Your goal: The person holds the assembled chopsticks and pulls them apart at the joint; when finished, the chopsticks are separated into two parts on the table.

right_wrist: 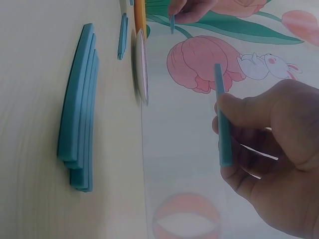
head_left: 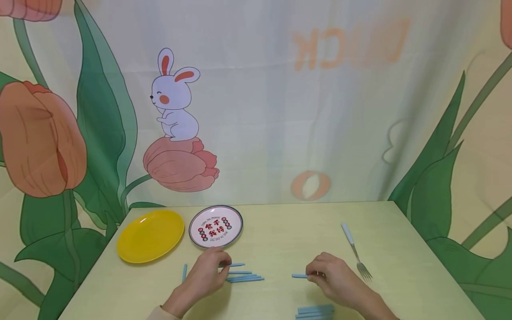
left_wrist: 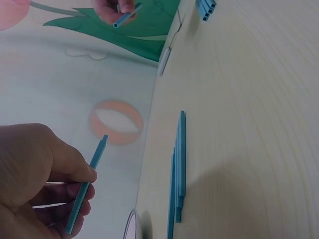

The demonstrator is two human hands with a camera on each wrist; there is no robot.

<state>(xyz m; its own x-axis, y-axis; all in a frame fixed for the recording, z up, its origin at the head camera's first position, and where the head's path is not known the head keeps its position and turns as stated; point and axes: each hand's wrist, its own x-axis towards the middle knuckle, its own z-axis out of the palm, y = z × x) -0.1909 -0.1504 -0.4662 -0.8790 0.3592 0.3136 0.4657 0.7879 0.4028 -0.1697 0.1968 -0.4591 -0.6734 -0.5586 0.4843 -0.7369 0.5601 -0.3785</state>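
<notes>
My left hand (head_left: pixel 208 271) pinches a slim blue stick (left_wrist: pixel 97 158) between thumb and fingers; the stick has a narrower tip at one end. Above the table on the right, my right hand (head_left: pixel 334 275) pinches another blue stick (right_wrist: pixel 225 144), its free end pointing toward the left hand in the head view. Several blue sticks (head_left: pixel 246 278) lie side by side just right of the left hand. A second bundle of blue sticks (head_left: pixel 316 311) lies at the near edge of the head view, below the right hand. One more blue stick (head_left: pixel 184 272) lies left of the left wrist.
A yellow plate (head_left: pixel 151 238) sits at the table's back left, with a white plate (head_left: pixel 216 213) bearing red characters beside it. On the right lies a fork (head_left: pixel 356 253) with a pale handle. A printed curtain (head_left: pixel 260 111) hangs behind the table's far edge.
</notes>
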